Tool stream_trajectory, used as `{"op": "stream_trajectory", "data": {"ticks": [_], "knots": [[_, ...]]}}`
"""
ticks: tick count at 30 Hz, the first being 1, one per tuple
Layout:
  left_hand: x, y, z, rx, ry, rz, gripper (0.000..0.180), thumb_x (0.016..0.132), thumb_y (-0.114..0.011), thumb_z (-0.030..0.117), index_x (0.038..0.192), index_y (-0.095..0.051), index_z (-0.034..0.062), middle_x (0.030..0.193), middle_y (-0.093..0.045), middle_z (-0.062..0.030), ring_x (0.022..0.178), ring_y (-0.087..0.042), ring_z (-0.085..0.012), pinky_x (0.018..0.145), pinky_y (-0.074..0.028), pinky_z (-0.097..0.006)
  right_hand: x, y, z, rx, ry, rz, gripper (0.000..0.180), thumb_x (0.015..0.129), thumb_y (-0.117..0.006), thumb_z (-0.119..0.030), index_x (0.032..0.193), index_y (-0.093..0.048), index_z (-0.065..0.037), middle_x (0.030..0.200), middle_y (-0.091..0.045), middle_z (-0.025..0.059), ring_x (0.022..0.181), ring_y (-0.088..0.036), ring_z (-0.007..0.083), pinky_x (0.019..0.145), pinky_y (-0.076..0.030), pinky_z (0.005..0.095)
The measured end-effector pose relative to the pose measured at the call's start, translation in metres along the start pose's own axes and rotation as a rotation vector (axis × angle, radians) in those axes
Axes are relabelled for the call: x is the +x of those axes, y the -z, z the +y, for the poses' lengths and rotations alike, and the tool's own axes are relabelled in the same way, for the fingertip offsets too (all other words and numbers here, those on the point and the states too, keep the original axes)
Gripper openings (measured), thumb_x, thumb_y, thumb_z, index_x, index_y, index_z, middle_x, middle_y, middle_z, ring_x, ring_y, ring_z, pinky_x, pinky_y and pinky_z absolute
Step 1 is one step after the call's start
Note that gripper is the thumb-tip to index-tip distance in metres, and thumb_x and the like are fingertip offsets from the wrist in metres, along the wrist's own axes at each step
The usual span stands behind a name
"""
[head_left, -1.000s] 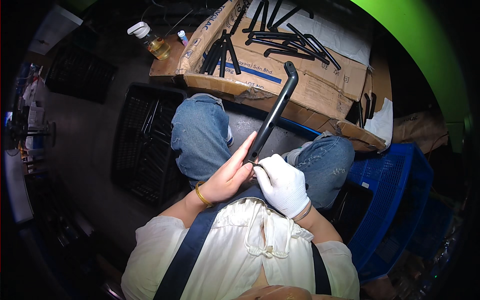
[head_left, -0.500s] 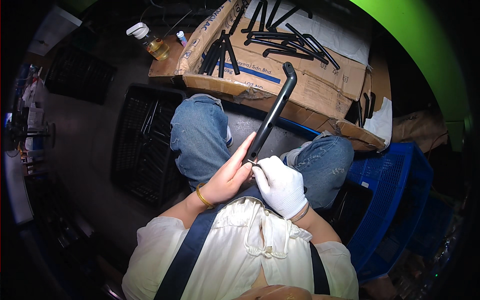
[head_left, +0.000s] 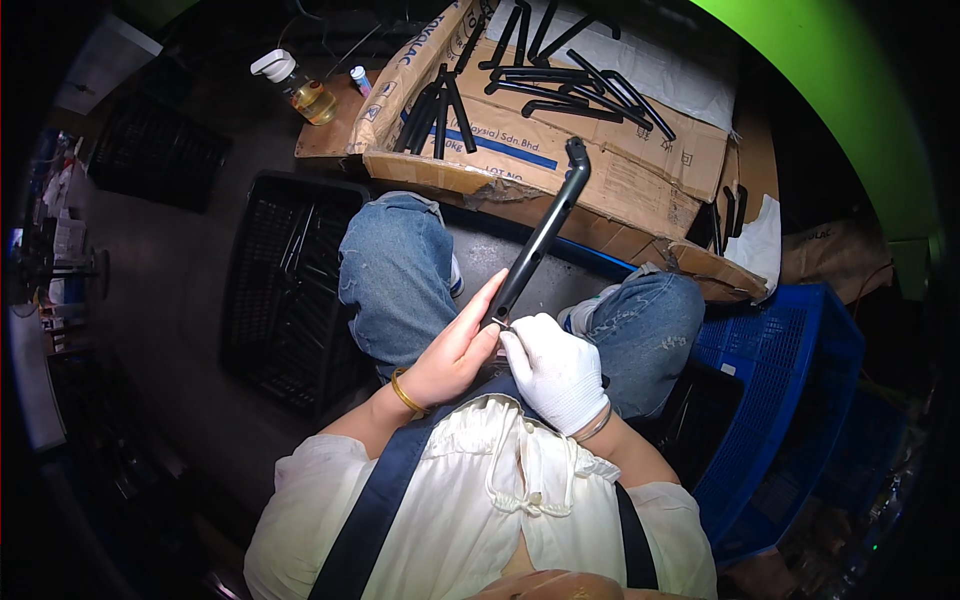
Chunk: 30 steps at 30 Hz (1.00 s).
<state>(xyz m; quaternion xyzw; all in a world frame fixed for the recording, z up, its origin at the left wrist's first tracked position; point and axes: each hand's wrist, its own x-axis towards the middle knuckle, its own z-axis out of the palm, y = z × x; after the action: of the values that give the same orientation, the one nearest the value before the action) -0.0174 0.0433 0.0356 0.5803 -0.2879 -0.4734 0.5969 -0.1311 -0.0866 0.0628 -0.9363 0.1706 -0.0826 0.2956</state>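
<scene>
A black bent bar (head_left: 541,240) slants up and away from my lap, its angled end with a hole pointing toward the carton. My bare left hand (head_left: 452,358) is closed round the bar's lower end, fingers laid along its left side. Wearing a white knitted glove, my right hand (head_left: 558,372) pinches at that same lower end. Between its thumb and forefinger, what it grips is mostly hidden; a small shiny tip shows beside the bar, and a dark bit shows behind the glove.
An opened cardboard box (head_left: 630,190) ahead holds several similar black bars (head_left: 570,85). A drink bottle (head_left: 305,92) and a small tube (head_left: 361,79) stand at its left. Black crates (head_left: 262,300) with dark parts sit left; blue crates (head_left: 790,350) are right.
The bar's far end has dipped slightly toward me. Both hands keep nearly the same place and grip, the right shifting a little left.
</scene>
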Motion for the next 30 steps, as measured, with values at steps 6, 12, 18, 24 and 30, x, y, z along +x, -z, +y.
{"op": "stream_trajectory", "data": {"ticks": [6, 12, 18, 24, 30], "knots": [[0.001, -0.002, 0.002, -0.034, 0.009, -0.003, 0.060, 0.102, -0.042, 0.009, 0.156, -0.015, 0.0037, 0.112, -0.046, -0.0006, 0.083, -0.040, -0.0046, 0.075, -0.036, -0.017, -0.001, 0.000, 0.001, -0.002, -0.016, -0.009, 0.009, 0.088, -0.066, -0.016, 0.090, -0.065, -0.008, 0.079, -0.062, 0.0105, 0.063, -0.064, 0.0306, 0.055, -0.051, 0.0376], [-0.004, 0.006, -0.001, 0.056, 0.011, -0.018, 0.056, 0.102, -0.043, 0.011, 0.153, -0.023, 0.0000, 0.127, -0.047, -0.0076, 0.107, -0.048, -0.0105, 0.097, -0.038, -0.024, 0.034, 0.024, 0.036, 0.338, -0.211, 0.455, 0.032, 0.083, -0.074, -0.008, 0.113, -0.062, -0.004, 0.086, -0.063, 0.0068, 0.059, -0.053, 0.0134, 0.057, -0.048, 0.0288], [-0.014, 0.023, -0.001, 0.481, -0.138, -0.121, 0.053, 0.096, -0.050, 0.008, 0.147, -0.035, 0.0004, 0.140, -0.047, -0.0143, 0.129, -0.046, -0.0186, 0.109, -0.033, -0.032, 0.060, 0.048, 0.081, 0.367, -0.300, 0.412, 0.032, 0.086, -0.075, -0.016, 0.112, -0.062, -0.002, 0.087, -0.065, 0.0069, 0.074, -0.058, 0.0111, 0.067, -0.049, 0.0258], [0.008, 0.025, -0.002, -0.321, 0.219, -0.218, 0.058, 0.105, -0.041, 0.035, 0.152, -0.021, 0.0069, 0.116, -0.057, -0.0124, 0.099, -0.063, -0.0187, 0.082, -0.052, -0.032, 0.042, -0.017, 0.048, 0.695, -0.131, -0.032, 0.024, 0.093, -0.064, -0.021, 0.108, -0.063, -0.002, 0.086, -0.065, 0.0082, 0.076, -0.062, 0.0131, 0.070, -0.050, 0.0271], [0.021, 0.017, -0.006, -0.101, 0.164, -0.122, 0.050, 0.106, -0.040, 0.037, 0.149, -0.033, 0.0136, 0.089, -0.052, -0.0002, 0.062, -0.048, -0.0041, 0.054, -0.043, -0.018, 0.007, -0.028, 0.042, 0.686, -0.220, -0.112, 0.033, 0.096, -0.060, -0.021, 0.122, -0.055, -0.002, 0.096, -0.066, 0.0133, 0.082, -0.065, 0.0184, 0.072, -0.052, 0.0333]]}}
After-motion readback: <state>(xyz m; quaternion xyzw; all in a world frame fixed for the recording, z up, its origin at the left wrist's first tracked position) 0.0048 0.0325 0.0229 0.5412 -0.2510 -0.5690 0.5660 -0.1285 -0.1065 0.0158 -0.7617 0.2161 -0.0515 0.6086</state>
